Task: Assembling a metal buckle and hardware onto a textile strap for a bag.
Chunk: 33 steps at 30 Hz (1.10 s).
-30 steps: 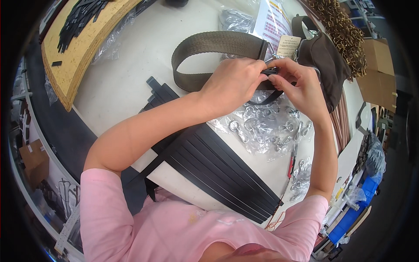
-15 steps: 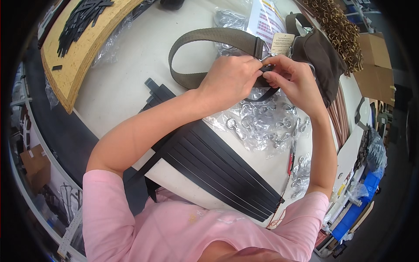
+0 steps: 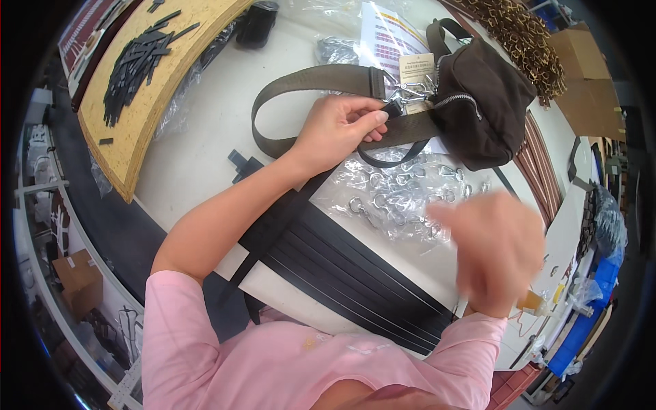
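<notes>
My left hand [image 3: 345, 126] is closed, pinching the end of a black strap [image 3: 394, 162] between thumb and fingers. That strap hangs in a loop below the hand. Just above the fingertips, silver snap hooks [image 3: 408, 89] sit by the end of a wide olive-brown webbing strap [image 3: 314, 78], which curves round to the left. A dark brown zipped bag [image 3: 482, 102] lies right of the hand, with a cream tag [image 3: 417, 70] beside it. My right hand [image 3: 499, 249] is apart from the strap, over the table's right side, and smeared by motion; its fingers cannot be made out.
Clear plastic bags of silver snap hooks [image 3: 400, 195] lie in mid-table. Long black strips [image 3: 342, 273] fan out in front of me. A wooden board [image 3: 130, 150] at left bears short black pieces [image 3: 140, 68]. Brass-coloured hardware [image 3: 523, 51] is piled far right, near a cardboard box [image 3: 588, 82].
My right hand has left the strap and swung down toward me. The left hand keeps its pinch, having shifted slightly left and down. The bag now shows more fully.
</notes>
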### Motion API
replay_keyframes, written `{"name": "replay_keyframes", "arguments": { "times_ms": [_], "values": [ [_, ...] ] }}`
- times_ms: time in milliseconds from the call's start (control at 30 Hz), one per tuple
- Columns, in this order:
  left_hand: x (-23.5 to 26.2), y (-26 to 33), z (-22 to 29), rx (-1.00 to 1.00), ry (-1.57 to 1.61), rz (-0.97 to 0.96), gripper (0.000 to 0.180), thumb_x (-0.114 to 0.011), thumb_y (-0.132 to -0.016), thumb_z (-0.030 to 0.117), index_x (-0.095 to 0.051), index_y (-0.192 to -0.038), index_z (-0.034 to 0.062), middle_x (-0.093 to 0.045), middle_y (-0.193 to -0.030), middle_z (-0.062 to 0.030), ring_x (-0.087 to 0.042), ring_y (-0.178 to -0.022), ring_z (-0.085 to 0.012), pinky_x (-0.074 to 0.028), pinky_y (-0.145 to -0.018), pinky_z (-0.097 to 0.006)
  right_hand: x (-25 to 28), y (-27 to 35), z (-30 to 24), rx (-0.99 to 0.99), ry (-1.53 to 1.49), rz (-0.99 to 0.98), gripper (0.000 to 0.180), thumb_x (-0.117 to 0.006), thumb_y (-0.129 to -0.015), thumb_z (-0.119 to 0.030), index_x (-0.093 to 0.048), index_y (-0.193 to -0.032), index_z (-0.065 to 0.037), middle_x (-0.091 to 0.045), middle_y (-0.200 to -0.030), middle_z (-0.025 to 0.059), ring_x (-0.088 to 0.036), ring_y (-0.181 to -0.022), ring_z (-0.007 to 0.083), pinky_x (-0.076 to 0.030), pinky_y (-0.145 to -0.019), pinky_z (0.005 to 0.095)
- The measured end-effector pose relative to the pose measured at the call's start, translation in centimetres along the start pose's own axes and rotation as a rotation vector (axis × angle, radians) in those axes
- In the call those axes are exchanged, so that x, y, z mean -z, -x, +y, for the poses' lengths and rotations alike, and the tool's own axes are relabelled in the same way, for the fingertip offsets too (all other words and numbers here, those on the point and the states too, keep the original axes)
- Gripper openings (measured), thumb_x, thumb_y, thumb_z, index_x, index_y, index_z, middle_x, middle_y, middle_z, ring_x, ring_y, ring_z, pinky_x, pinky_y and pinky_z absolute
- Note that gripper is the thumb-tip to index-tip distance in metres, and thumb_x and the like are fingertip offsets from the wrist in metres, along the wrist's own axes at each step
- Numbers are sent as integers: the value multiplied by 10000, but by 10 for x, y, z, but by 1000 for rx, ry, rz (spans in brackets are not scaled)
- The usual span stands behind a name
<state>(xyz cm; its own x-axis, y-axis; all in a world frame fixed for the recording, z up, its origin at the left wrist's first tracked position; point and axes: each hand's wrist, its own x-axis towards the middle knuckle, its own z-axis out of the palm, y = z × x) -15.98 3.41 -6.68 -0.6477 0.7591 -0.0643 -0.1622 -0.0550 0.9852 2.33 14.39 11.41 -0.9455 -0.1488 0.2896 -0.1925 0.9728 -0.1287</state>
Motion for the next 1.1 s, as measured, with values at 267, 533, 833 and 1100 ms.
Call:
{"name": "replay_keyframes", "arguments": {
  "times_ms": [267, 533, 833, 1100],
  "values": [
    [5, -6, 0, 13, -1, -69, 317, -651, -1032, 154, -677, -1240, -83, -746, -991, -122, -712, -890, -152, -571, -815, -272, -10, 4, -48, 28, -357, 594, 589, -760, -732, -252, -747, -1320, -231, -727, -878, 67, -545, -603, 147, -473, -555, 230],
    [10, -2, 4, 19, -17, -95, 294, -625, -1050, 160, -692, -1232, -61, -742, -1017, -111, -707, -915, -151, -565, -846, -279, 28, 9, -2, 403, -357, 133, 227, -778, -928, -311, -828, -1033, -116, -796, -899, 73, -630, -610, 162, -539, -599, 236],
    [-11, 7, 6, -101, -202, 65, 210, -714, -966, 104, -739, -1096, -60, -760, -871, -75, -712, -753, -105, -558, -684, -245, -8, -6, 38, -65, -343, 236, 271, -756, -728, 14, -795, -983, -69, -733, -916, 49, -666, -714, 168, -547, -651, 297],
    [-5, 11, 1, -528, -609, 188, 149, -733, -889, 45, -738, -1027, -13, -739, -903, -160, -713, -706, -294, -547, -621, -352, -97, -44, 86, -161, -121, -142, 503, -796, -834, -81, -611, -1302, -100, -622, -1090, 99, -676, -798, 258, -536, -679, 374]
  ]
}}
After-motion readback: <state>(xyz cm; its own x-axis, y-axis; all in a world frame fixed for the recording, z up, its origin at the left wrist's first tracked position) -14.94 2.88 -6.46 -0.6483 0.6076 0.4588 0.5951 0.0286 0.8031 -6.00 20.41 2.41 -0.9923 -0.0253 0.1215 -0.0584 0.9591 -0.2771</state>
